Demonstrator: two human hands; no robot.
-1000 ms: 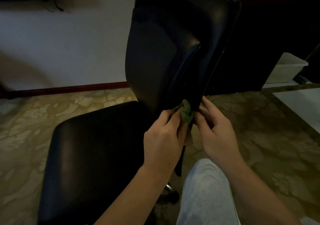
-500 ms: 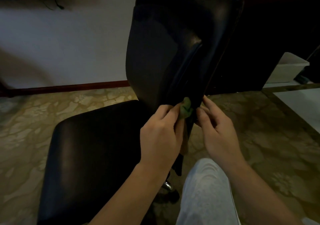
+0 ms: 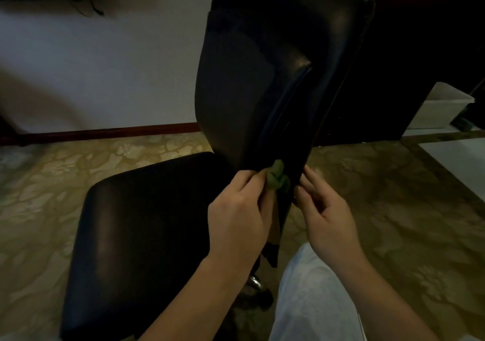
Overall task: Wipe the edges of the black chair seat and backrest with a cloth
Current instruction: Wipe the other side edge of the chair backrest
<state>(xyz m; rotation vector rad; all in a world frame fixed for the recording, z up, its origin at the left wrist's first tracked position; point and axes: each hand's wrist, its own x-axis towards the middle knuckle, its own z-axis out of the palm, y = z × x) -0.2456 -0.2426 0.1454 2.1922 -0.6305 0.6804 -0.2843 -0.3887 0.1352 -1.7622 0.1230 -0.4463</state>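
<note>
Green cloth (image 3: 277,178), bunched up, pressed against lower side edge of black chair's backrest (image 3: 249,83), just above rear of seat (image 3: 147,225). Left hand (image 3: 240,217) pinches the cloth, fingers curled round it. Right hand (image 3: 324,209) sits just beside, on the other side of the backrest edge, fingertips bent and touching it; real grip or mere touch, cannot tell. Backrest upright, seen nearly edge-on. Light trouser leg (image 3: 312,301) below the hands. Patterned floor (image 3: 393,222), pale wall (image 3: 105,65), white box (image 3: 443,109) far right.
</note>
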